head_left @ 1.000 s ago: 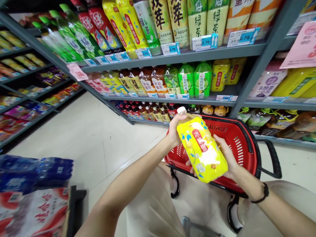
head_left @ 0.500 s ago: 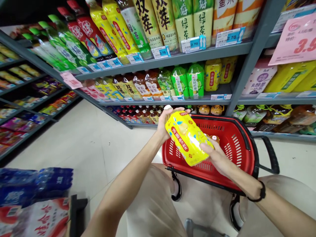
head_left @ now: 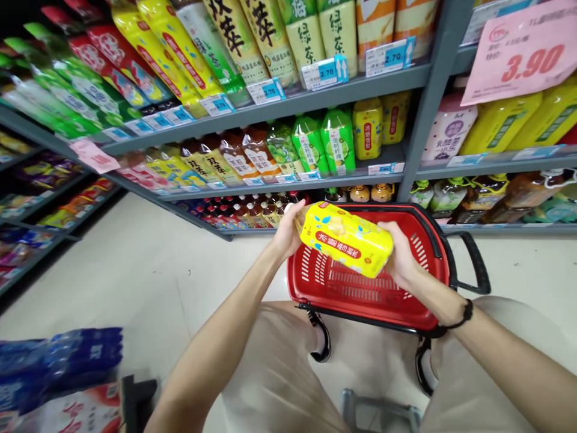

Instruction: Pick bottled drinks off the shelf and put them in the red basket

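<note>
A yellow drink bottle (head_left: pixel 345 237) with a red label lies almost on its side, held between both my hands over a red shopping basket (head_left: pixel 360 297). My left hand (head_left: pixel 287 228) is wrapped round its neck end, hiding the cap. My right hand (head_left: pixel 399 255) cups its base, with a black band at that wrist. The basket rests on the pale floor in front of my knees, its black handle (head_left: pixel 473 261) sticking out to the right.
Grey shelves (head_left: pixel 315 96) packed with bottled drinks and blue price tags rise right behind the basket. A pink price sign (head_left: pixel 518 54) hangs at top right. Blue and red packs (head_left: pixel 58 379) lie at bottom left. An aisle of pale floor (head_left: pixel 135 264) runs off to the left.
The bottle has been tipped from nearly upright to almost flat and lowered over the basket. My right hand has shifted from its side to its base. The view has swung slightly downward.
</note>
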Demonstrator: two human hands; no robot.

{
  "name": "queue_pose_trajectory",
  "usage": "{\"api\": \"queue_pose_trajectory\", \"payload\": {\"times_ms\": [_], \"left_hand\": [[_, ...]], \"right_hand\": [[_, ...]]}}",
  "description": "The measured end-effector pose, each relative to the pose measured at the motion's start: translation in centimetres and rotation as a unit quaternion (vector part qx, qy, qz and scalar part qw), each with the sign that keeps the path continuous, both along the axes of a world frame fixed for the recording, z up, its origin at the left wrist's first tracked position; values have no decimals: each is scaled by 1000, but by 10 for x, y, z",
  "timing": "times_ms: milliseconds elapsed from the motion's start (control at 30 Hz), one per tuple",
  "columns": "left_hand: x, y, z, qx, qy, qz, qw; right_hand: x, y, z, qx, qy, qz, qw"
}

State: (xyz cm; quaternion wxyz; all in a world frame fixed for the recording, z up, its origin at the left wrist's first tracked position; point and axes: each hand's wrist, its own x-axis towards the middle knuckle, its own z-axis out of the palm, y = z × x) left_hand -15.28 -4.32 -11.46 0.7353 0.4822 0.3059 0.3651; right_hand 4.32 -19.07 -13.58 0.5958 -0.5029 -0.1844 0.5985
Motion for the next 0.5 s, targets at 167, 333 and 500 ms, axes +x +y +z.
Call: {"api": "queue_pose_trajectory", "payload": {"times_ms": [167, 333, 500], "left_hand": [[10, -8, 8, 33, 3, 56, 998], [8, 4, 5, 48, 113, 123, 985], [15, 20, -33, 100, 381, 168, 904]], "right_hand": [[15, 5, 8, 3, -21, 26, 999], [54, 6, 23, 17, -522, 187, 832], [77, 2, -7, -111, -724, 293, 614]]}}
